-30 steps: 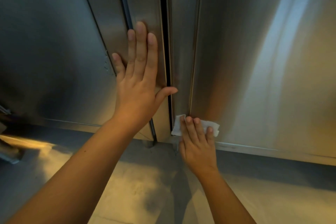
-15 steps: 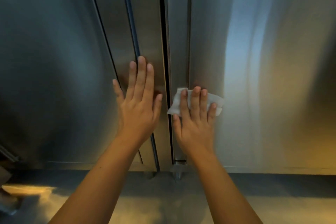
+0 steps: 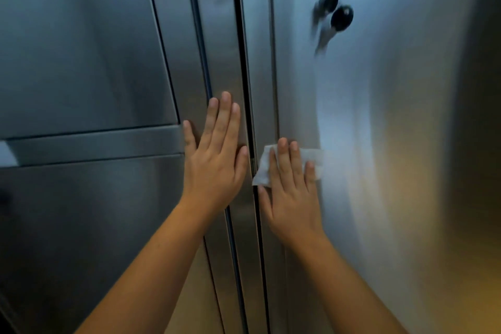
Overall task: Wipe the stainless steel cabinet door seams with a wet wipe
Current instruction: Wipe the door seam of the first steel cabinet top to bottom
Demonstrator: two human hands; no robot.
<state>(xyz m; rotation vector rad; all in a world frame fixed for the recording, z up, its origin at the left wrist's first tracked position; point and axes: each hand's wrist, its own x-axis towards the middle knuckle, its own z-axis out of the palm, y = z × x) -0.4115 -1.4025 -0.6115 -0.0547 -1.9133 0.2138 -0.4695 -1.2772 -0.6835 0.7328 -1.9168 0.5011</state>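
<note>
Right hand (image 3: 291, 198) higher, wet wipe (image 3: 262, 171) underneath

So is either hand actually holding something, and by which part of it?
The right hand pins the wet wipe flat against the right door, straight fingers across its middle, edges sticking out. The left hand rests flat on the left door, holding nothing.

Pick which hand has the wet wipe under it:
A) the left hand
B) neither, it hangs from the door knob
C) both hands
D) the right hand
D: the right hand presses the white wet wipe flat on the steel with straight fingers, just right of the dark centre seam; the left hand lies bare on the metal.
</note>
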